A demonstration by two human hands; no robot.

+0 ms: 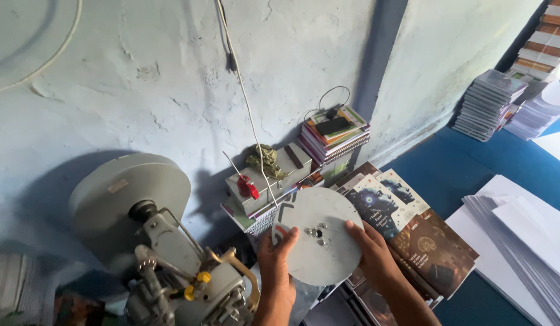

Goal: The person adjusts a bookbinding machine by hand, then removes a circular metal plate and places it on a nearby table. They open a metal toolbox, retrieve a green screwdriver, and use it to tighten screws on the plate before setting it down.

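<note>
Grey disc (319, 241) in grip of left hand (277, 271), right hand (373, 253); machine (183, 284) left, booklets (407, 229) right.

matt grey metal disc (319, 235), rough plaster wall (171, 78)

A single head-worn camera looked down and forward at close range over the person's two hands, toward a pale blue plastered wall (171, 78) just ahead. The blue table (455, 169) ran off to the right. No second view existed for overlap.
</note>
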